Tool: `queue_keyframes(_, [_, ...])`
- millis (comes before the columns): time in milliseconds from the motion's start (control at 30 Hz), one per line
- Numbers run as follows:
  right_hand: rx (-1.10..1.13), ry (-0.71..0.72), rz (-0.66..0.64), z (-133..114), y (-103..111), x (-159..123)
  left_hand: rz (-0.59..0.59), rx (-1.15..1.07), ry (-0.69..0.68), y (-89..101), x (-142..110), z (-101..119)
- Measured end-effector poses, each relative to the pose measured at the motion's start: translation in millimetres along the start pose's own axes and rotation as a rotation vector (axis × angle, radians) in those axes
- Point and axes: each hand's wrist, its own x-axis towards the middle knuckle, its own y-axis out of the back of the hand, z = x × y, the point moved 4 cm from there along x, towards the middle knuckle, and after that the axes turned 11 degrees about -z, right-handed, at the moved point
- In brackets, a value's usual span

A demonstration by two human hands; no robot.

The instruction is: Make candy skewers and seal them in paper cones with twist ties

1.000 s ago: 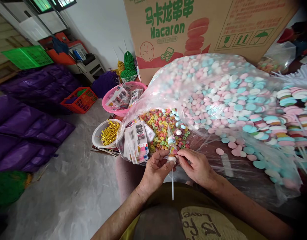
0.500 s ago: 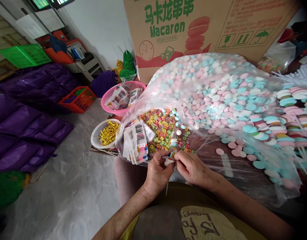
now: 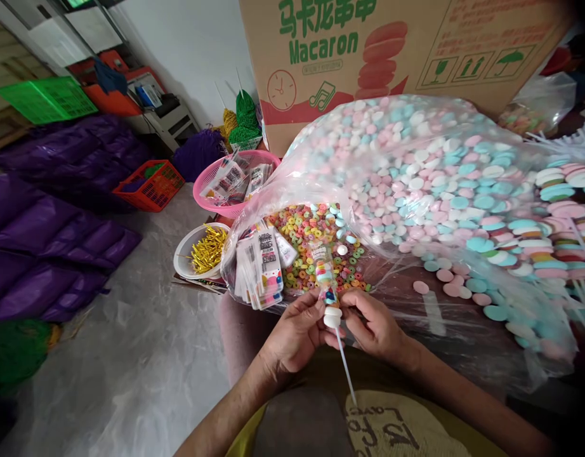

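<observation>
One skewer before carton, pinched in left hand, unclear hold by half-curled right hand
Likely light, crushable; grip stick

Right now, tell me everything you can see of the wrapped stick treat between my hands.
The wrapped stick treat has a thin white stick, rounded white pieces above it, then a clear, colourful wrapper that looks like plastic. It slants, its wrapped end pointing away from you in front of small coloured rings, its stick toward you. Your left hand holds it near the white pieces; your right hand is close by, contact unclear.
</observation>
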Motion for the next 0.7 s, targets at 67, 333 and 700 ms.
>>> queue_keyframes(67, [-0.046, 0.017, -0.012, 0, 1, 2, 0.042, 0.031, -0.032, 2.0, 4, 4])
queue_keyframes(333, [0.040, -0.113, -0.035, -1, 14, 13, 0.138, 0.203, -0.061, 1.3, 9, 20])
queue_keyframes(700, [-0.251, 0.088, -0.054, -33, 32, 21, 0.098, 0.279, -0.019, -14.9, 5, 23])
